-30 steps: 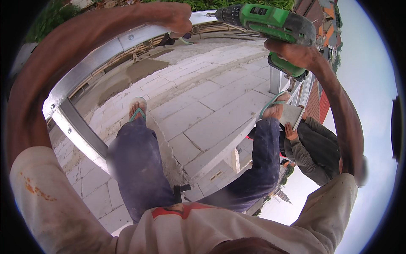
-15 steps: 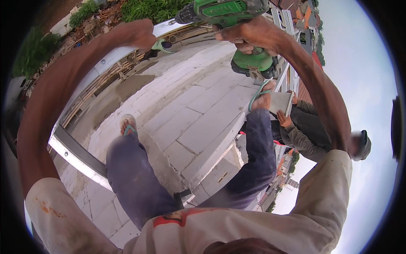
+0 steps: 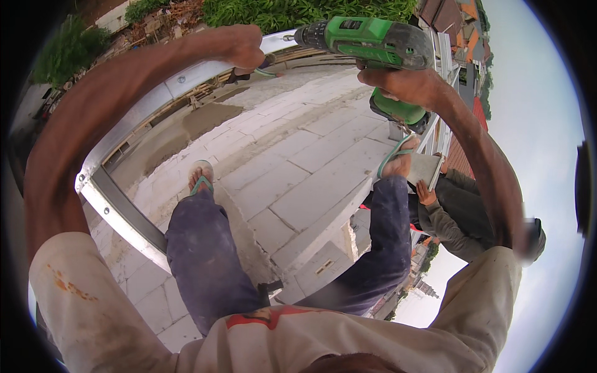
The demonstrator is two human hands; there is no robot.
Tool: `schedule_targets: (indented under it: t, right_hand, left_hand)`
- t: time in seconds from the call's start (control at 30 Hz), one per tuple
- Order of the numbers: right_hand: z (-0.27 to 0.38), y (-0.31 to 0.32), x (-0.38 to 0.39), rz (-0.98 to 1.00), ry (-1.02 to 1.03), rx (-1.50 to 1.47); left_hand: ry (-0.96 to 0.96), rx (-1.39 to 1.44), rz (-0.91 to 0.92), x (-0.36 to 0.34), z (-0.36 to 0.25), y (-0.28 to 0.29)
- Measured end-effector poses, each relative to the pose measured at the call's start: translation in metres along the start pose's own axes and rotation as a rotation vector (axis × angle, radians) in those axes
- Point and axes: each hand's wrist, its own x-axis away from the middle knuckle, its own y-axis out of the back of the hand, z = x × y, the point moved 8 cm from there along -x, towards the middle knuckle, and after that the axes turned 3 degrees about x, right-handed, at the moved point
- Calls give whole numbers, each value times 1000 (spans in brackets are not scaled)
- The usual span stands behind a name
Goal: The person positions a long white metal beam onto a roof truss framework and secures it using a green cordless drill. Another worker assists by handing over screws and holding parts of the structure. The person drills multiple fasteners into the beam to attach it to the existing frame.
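Observation:
In my right hand (image 3: pixel 404 84) is a green and black cordless drill (image 3: pixel 379 42), gripped by its handle, chuck toward the left. A bit (image 3: pixel 288 38) sticks out of the chuck beside a long silver metal beam (image 3: pixel 186 78). My left hand (image 3: pixel 249 48) is closed in a fist against that beam, just left of the bit. Its fingers are curled out of sight, so what they hold, if anything, is hidden. Screw heads (image 3: pixel 181 79) dot the beam, which bends around my left side to a corner with another metal channel (image 3: pixel 127 214).
My sandalled feet (image 3: pixel 200 177) straddle a pale block wall (image 3: pixel 317 180). At right a co-worker (image 3: pixel 457 211) holds a grey board (image 3: pixel 425 169). Wet mortar (image 3: pixel 208 121) and bamboo poles (image 3: pixel 305 55) lie beyond the wall. Green bushes (image 3: pixel 298 13) grow at the far side.
The whole view has shifted, so the scene sits farther right and lower. The drill has levelled, its rear end now tipped slightly down. Both hands stay closed.

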Motion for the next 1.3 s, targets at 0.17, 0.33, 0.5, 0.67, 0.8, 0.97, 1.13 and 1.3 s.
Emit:
schedule_targets:
  t: [0.17,0.33,0.5,0.67,0.8,0.97,1.13,1.3]
  right_hand:
    - [-2,-5,8,-81,62,115]
    - [-12,-2,-2,43,-60,56]
    - [5,2,6,-13,11,163]
    - [4,-7,6,-15,235,297]
    - [23,2,2,-62,269,470]
    - [13,14,-5,-32,190,155]
    - [-8,4,-6,163,-162,-254]
    - [-20,-4,-2,192,-232,-472]
  left_hand:
    - [-22,-16,-16,5,-8,4]
    - [6,-42,-18,9,-7,7]
    - [-8,-50,-37,7,-7,4]
    - [-34,-44,-30,8,-13,6]
    - [-5,-18,-58,3,-2,3]
    - [-12,-22,-47,5,-5,3]
    - [-26,-6,-51,4,-5,2]
    - [-40,-10,-57,7,-11,5]
